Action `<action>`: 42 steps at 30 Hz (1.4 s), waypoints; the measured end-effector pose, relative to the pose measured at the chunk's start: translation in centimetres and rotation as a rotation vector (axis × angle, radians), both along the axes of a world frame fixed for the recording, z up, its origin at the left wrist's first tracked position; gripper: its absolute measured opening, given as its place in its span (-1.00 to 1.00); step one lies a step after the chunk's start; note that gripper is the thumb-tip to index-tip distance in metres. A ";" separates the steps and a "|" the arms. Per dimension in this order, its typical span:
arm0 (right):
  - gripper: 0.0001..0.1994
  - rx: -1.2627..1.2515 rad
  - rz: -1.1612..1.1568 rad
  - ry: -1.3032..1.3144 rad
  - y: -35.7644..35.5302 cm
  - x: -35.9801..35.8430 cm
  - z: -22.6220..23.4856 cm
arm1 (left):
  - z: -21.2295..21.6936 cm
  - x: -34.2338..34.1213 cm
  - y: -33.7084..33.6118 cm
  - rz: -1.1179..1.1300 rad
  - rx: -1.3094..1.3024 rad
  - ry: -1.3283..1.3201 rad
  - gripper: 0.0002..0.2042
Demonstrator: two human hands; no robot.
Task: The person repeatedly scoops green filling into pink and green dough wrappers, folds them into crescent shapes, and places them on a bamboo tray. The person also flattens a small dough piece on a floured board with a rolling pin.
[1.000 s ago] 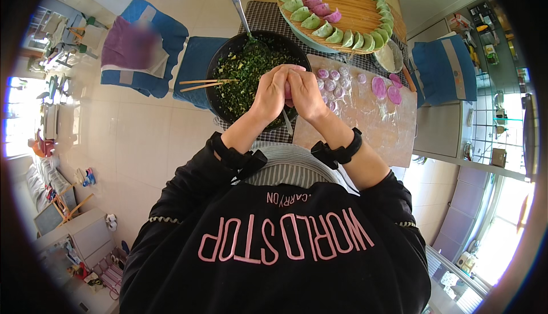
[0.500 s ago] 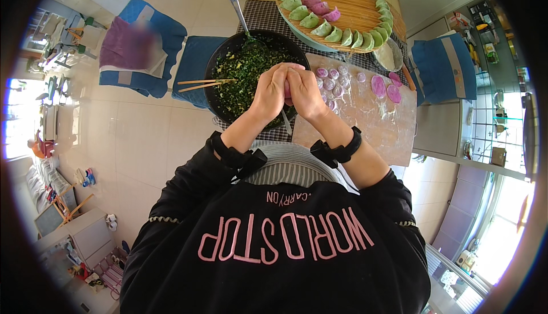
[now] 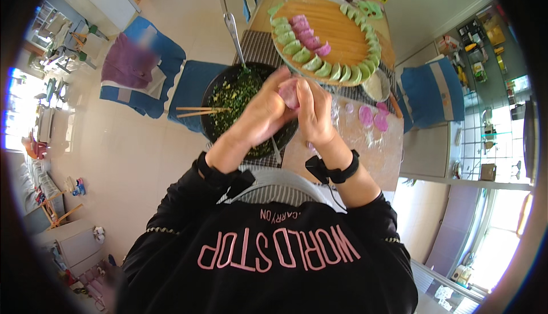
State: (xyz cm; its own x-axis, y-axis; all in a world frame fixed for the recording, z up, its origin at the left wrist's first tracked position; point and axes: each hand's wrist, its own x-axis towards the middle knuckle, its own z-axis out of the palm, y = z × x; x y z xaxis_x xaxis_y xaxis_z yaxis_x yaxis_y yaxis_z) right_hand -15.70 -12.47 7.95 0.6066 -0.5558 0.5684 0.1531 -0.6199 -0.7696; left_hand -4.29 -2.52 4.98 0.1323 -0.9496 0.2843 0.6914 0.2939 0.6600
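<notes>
"Green dumplings point(image 3: 323, 70) and a pink row point(image 3: 312, 42) sit folded on the round tray point(image 3: 339, 20). How far along are we?"

"Partway, I judge from my remote seat: those look finished, while flat pink wrappers point(image 3: 365, 116) on the floured board point(image 3: 357, 163) and plenty of chopped green filling point(image 3: 231, 94) seem left to use."

"And the piece being worked?"

"I see that pink dough piece point(image 3: 289, 93) between the left hand point(image 3: 264, 108) and right hand point(image 3: 315, 108), which are close together, cupped onto it from either side. I can't tell whether its edge is sealed."
</notes>
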 end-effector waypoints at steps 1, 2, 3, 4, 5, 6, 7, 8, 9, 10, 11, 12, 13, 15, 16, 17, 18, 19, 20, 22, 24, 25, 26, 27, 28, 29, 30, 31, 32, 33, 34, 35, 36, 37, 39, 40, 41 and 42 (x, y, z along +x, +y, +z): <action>-0.76 -0.163 -0.027 0.007 -0.5 -0.2 0.3 | -0.1 -0.5 0.2 -0.076 0.083 0.028 -0.33; -0.76 -0.316 -0.053 0.034 -0.8 -0.3 0.3 | -0.4 -0.9 0.3 -0.156 0.154 0.056 -0.38; -0.61 -0.390 -0.005 0.094 -1.2 -0.7 0.1 | -0.8 -0.8 0.1 -0.101 0.195 0.080 -0.42; -0.54 -0.346 0.021 0.146 -1.2 -0.9 -0.3 | -1.3 -0.8 0.0 -0.051 0.221 0.107 -0.46; -0.47 -0.291 0.038 0.140 -1.2 -1.2 -0.8 | -1.8 -0.8 0.0 0.012 0.333 0.128 -0.50; -0.41 -0.212 0.091 0.133 -1.2 -1.6 -1.4 | -2.3 -0.8 0.1 -0.010 0.245 0.124 -0.52; -0.34 -0.069 0.157 0.110 -1.2 -2.0 -1.9 | -2.7 -0.9 0.2 -0.017 0.243 0.115 -0.53; -0.26 0.022 0.171 0.128 -1.0 -2.4 -2.3 | -3.0 -0.9 0.2 -0.016 0.294 0.093 -0.54; -0.28 0.089 0.194 0.117 -1.0 -2.6 -2.7 | -3.1 -1.1 0.5 0.011 0.262 0.017 -0.54; -0.30 0.158 0.218 0.105 -1.0 -2.8 -2.9 | -3.2 -1.2 0.5 0.018 0.245 0.020 -0.55; -0.46 0.340 0.242 0.046 -0.7 -2.7 -3.1 | -3.2 -1.5 0.5 0.021 0.218 0.024 -0.56; -0.51 0.266 0.236 0.030 -0.7 -2.6 -3.2 | -3.1 -1.7 0.4 0.019 0.174 0.030 -0.57; -0.57 0.178 0.243 0.015 -0.7 -2.5 -3.3 | -3.1 -1.7 0.3 0.014 0.159 0.025 -0.55; -0.71 0.206 0.192 -0.011 -0.5 -2.3 -3.4 | -3.2 -1.8 0.2 0.012 0.157 -0.012 -0.55; -0.72 0.210 0.203 -0.036 -0.5 -2.2 -3.4 | -3.3 -1.8 0.2 0.013 0.148 -0.027 -0.55; -0.74 0.229 0.202 -0.032 -0.5 -2.2 -3.4 | -3.5 -1.7 0.2 0.013 0.154 -0.047 -0.55; -0.75 0.238 0.213 -0.028 -0.5 -2.3 -3.4 | -3.6 -1.7 0.2 0.013 0.159 -0.065 -0.54; -0.77 0.187 0.183 0.002 -0.5 -2.4 -3.4 | -3.7 -1.6 0.1 0.013 0.163 -0.083 -0.54; -0.79 0.124 0.165 0.032 -0.6 -2.5 -3.5 | -3.7 -1.5 0.2 0.020 0.155 -0.139 -0.54; -0.77 0.030 0.134 0.086 -0.7 -2.7 -3.5 | -3.6 -1.3 0.2 0.035 0.135 -0.251 -0.55; -0.70 -0.038 0.109 0.106 -0.7 -2.8 -3.7 | -3.3 -1.0 0.2 0.102 0.182 -0.385 -0.57; -0.65 0.004 0.106 0.095 -0.6 -2.7 -3.8 | -3.1 -0.9 0.2 0.126 0.216 -0.458 -0.58; -0.60 0.041 0.100 0.062 -0.5 -2.6 -3.9 | -3.0 -0.8 0.3 0.125 0.242 -0.409 -0.57; -0.56 0.084 0.086 0.057 -0.4 -2.5 -4.0 | -2.8 -0.8 0.3 0.114 0.278 -0.366 -0.57; -0.53 0.113 0.101 0.020 -0.4 -2.4 -4.2 | -2.8 -0.7 0.3 0.118 0.285 -0.314 -0.57; -0.49 0.149 0.109 0.011 -0.4 -2.4 -4.3 | -2.8 -0.8 0.2 0.114 0.277 -0.186 -0.58; -0.46 0.180 0.130 0.015 -0.3 -2.3 -4.4 | -2.9 -0.8 0.2 0.107 0.288 -0.127 -0.59; -0.50 0.056 0.124 0.038 -0.6 -2.3 -4.5 | -3.1 -0.9 0.1 0.108 0.278 -0.058 -0.60; -0.51 0.017 0.112 0.091 -0.8 -2.3 -4.5 | -3.3 -1.0 0.0 0.103 0.266 0.013 -0.61; -0.51 -0.036 0.117 0.125 -0.9 -2.4 -4.6 | -3.4 -0.8 -0.2 0.076 0.267 -0.032 -0.62; -0.52 -0.078 0.118 0.109 -1.0 -2.5 -4.7 | -3.6 -0.6 -0.2 0.066 0.267 -0.112 -0.61; -0.53 -0.084 0.111 0.136 -1.0 -2.6 -4.8 | -3.6 -0.4 -0.3 0.046 0.278 -0.200 -0.59; -0.54 -0.034 0.108 0.117 -1.0 -2.7 -4.9 | -3.7 -0.3 -0.3 0.031 0.356 -0.306 -0.58; -0.54 0.039 0.087 0.057 -0.7 -2.7 -5.2 | -3.7 -0.4 -0.3 0.012 0.279 -0.227 -0.58; -0.49 0.067 0.079 0.054 -0.7 -2.8 -5.8 | -3.5 -0.6 -0.3 -0.018 0.252 -0.104 -0.58; -0.44 0.017 0.080 0.034 -0.9 -2.9 -6.0 | -3.4 -0.9 -0.3 -0.020 0.259 -0.040 -0.58; -0.39 -0.043 0.092 0.070 -1.1 -2.9 -6.3 | -3.3 -1.1 -0.3 -0.027 0.256 0.026 -0.58; -0.34 -0.106 0.099 0.053 -1.3 -2.9 -6.4 | -3.1 -1.4 -0.3 -0.032 0.242 0.098 -0.58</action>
State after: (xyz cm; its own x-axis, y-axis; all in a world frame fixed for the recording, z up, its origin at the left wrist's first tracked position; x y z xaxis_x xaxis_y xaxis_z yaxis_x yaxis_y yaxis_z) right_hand -18.60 -13.79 1.51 0.6859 -0.4307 0.5866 0.1783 -0.6820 -0.7092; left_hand -5.66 -2.81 1.83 0.1170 -0.9925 0.0354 0.7616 0.1125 0.6382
